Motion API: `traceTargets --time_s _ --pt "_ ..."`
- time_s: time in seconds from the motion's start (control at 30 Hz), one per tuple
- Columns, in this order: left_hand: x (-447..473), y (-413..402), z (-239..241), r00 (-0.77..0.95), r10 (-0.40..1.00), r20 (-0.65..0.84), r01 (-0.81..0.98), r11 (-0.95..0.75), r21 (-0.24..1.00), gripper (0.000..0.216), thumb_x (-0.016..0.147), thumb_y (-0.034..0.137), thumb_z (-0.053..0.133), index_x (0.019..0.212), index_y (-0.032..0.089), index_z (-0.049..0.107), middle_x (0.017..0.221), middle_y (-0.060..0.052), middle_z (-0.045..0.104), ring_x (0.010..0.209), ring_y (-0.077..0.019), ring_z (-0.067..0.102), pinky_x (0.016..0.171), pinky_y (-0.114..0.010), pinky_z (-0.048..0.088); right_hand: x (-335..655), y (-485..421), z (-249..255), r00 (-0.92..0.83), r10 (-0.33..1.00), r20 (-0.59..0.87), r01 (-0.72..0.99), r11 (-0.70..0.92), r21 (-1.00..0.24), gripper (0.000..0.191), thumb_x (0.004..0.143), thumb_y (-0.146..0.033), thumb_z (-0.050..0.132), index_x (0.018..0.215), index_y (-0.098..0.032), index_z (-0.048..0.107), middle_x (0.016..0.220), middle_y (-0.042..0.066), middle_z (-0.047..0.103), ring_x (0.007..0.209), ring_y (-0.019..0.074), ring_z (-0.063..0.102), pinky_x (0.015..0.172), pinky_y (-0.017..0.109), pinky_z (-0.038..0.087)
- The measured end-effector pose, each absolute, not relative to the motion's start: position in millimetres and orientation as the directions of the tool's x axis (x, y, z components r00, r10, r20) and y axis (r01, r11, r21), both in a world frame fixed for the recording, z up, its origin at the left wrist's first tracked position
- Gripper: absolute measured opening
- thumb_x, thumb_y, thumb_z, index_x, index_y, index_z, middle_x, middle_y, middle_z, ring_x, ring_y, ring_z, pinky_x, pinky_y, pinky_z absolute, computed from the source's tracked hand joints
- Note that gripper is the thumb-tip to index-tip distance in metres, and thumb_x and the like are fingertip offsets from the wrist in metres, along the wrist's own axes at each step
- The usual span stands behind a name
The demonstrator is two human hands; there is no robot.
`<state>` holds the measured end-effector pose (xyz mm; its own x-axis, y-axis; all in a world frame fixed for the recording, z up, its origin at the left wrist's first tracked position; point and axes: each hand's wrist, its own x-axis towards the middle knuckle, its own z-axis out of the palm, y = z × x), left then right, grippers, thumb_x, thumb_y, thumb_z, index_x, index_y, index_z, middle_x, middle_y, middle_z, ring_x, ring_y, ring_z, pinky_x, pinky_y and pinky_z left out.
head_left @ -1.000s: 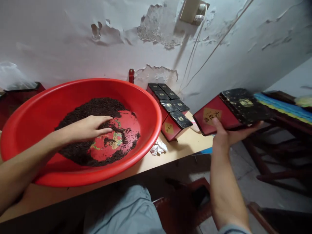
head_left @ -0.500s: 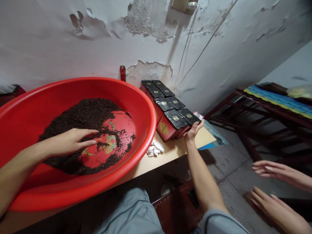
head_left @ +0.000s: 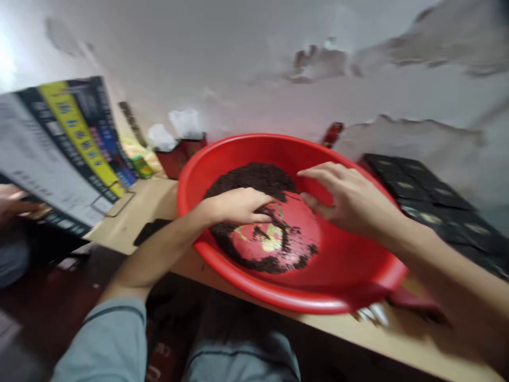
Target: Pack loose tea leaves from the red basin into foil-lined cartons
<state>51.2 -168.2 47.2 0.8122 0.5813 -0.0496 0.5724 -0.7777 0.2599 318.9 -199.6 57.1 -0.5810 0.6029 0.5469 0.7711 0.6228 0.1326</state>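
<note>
A big red basin (head_left: 207, 159) sits on the wooden table (head_left: 401, 339) with a heap of dark loose tea leaves (head_left: 254, 178) inside. My left hand (head_left: 234, 206) lies flat on the leaves, fingers stretched out. My right hand (head_left: 342, 195) hovers above the basin's middle, fingers spread and slightly curled, holding nothing. Red tins with black lids (head_left: 421, 193) stand in rows to the right of the basin, against the wall.
A printed cardboard box (head_left: 59, 148) stands at the left, with another person's hand (head_left: 11, 204) by it. A red container holding white plastic (head_left: 178, 148) sits behind the basin. A dark flat object (head_left: 149, 231) lies on the table. The peeling wall is close behind.
The view swung left. My right hand left the tins and came over the basin. My left hand stays on the tea leaves. The other person's hands at right are gone from view.
</note>
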Motion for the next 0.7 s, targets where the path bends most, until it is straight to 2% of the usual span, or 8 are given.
traceTargets --time_s 0.13,0.27,0.37,0.47,0.53,0.6,0.67,0.7 --pt "-13 -155 41 0.630 0.752 0.192 0.711 -0.659 0.246 0.042 0.103 0.038 0.062 0.139 0.017 0.068 0.139 -0.013 0.073 0.129 -0.0262 0.068 0.114 -0.040 0.048 232 -138 26 -0.737 0.674 0.041 0.663 0.710 0.239 0.040 0.100 -0.035 0.059 0.137 -0.019 0.065 0.129 0.018 0.067 0.112 0.0313 0.069 0.086 0.041 0.055" --pt "-100 -108 22 0.036 0.876 0.481 0.836 -0.290 0.465 0.026 0.100 0.025 0.062 0.121 0.016 0.075 0.125 -0.011 0.078 0.116 -0.0227 0.073 0.108 -0.036 0.053 165 -107 -13 -0.752 0.627 -0.202 0.588 0.778 0.222 0.052 0.098 -0.035 0.063 0.146 -0.017 0.061 0.148 0.023 0.055 0.127 0.0371 0.063 0.095 0.049 0.056" --pt "-154 -57 1 -0.385 0.849 0.362 0.768 0.077 0.635 0.055 0.092 0.019 0.072 0.145 0.009 0.058 0.142 -0.021 0.067 0.130 -0.0276 0.066 0.112 -0.037 0.050 122 -98 -26 -0.797 0.557 -0.233 0.535 0.830 0.156 0.059 0.094 -0.035 0.069 0.149 -0.016 0.059 0.152 0.024 0.053 0.131 0.0383 0.061 0.104 0.055 0.054" --pt "-185 -8 -21 -0.575 0.797 0.185 0.665 0.323 0.674 0.100 0.081 0.027 0.087 0.161 0.004 0.031 0.163 -0.032 0.041 0.155 -0.0373 0.041 0.122 -0.043 0.040 85 -91 -31 -0.799 0.530 -0.284 0.526 0.845 0.098 0.059 0.090 -0.039 0.076 0.142 -0.012 0.065 0.152 0.025 0.055 0.135 0.0402 0.058 0.106 0.061 0.053" --pt "-194 21 -35 -0.617 0.774 0.146 0.628 0.372 0.684 0.116 0.076 0.033 0.092 0.164 0.007 0.022 0.170 -0.033 0.027 0.161 -0.0400 0.028 0.126 -0.047 0.034 66 -86 -38 -0.732 0.562 -0.386 0.581 0.810 0.078 0.080 0.082 -0.043 0.084 0.150 -0.010 0.059 0.162 0.028 0.044 0.143 0.0450 0.051 0.108 0.069 0.050" --pt "-198 45 -48 -0.633 0.758 0.161 0.617 0.368 0.696 0.122 0.072 0.037 0.094 0.165 0.008 0.019 0.172 -0.033 0.019 0.164 -0.0408 0.020 0.129 -0.048 0.029 54 -82 -51 -0.622 0.609 -0.492 0.660 0.746 0.088 0.113 0.072 -0.044 0.093 0.165 -0.010 0.039 0.173 0.030 0.021 0.153 0.0508 0.036 0.111 0.075 0.043" --pt "-202 66 -58 -0.634 0.748 0.196 0.625 0.347 0.699 0.122 0.072 0.039 0.094 0.164 0.006 0.020 0.171 -0.034 0.021 0.163 -0.0405 0.023 0.130 -0.045 0.029 52 -78 -68 -0.574 0.649 -0.500 0.696 0.708 0.120 0.132 0.067 -0.045 0.096 0.171 -0.010 0.022 0.175 0.030 0.004 0.158 0.0533 0.024 0.114 0.076 0.040" --pt "-203 74 -61 -0.634 0.744 0.212 0.632 0.340 0.697 0.119 0.072 0.038 0.093 0.163 0.005 0.022 0.169 -0.034 0.026 0.161 -0.0400 0.029 0.129 -0.043 0.030 54 -77 -77 -0.590 0.659 -0.466 0.691 0.711 0.131 0.133 0.068 -0.046 0.095 0.171 -0.010 0.019 0.175 0.030 0.004 0.159 0.0529 0.023 0.115 0.074 0.040"
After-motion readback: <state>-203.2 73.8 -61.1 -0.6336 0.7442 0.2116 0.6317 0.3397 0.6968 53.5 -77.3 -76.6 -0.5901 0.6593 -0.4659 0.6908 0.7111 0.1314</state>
